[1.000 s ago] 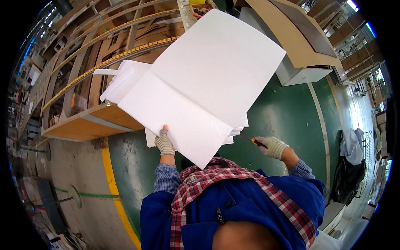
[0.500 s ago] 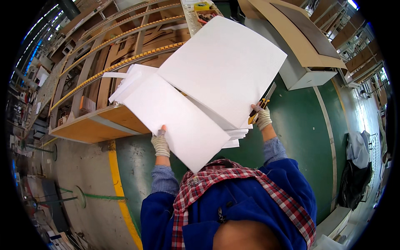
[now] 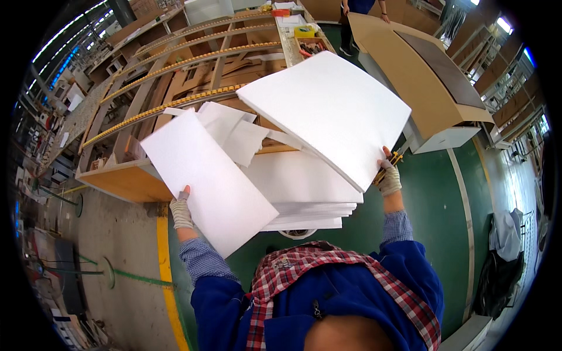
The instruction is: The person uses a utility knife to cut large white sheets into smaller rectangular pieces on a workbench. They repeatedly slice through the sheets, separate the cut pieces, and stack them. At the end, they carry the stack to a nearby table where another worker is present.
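Observation:
My left hand [image 3: 182,212], in a striped glove with bare fingertips, grips the edge of a narrow white foam sheet [image 3: 208,181]. On the other side my right hand [image 3: 389,180], gloved the same way, holds a larger white foam sheet [image 3: 331,111] by its near right corner. A yellow-and-black utility knife [image 3: 397,158] is also in the right hand; its blade is partly hidden. Both sheets are raised and tilted, with a gap between them. Below lies a stack of white foam sheets [image 3: 310,212], and torn white pieces [image 3: 246,142] lie beyond it.
A wooden bench with yellow roller rails [image 3: 175,102] stands ahead to the left. A tool box [image 3: 310,45] sits at its far end. A cardboard-covered white cabinet [image 3: 445,140] is at the right, with another person's hand [image 3: 386,19] on the cardboard.
My hands have moved apart: the narrow sheet has gone left and the large one right and nearer. The stack and torn pieces between them now show more. The person at the cabinet shows more.

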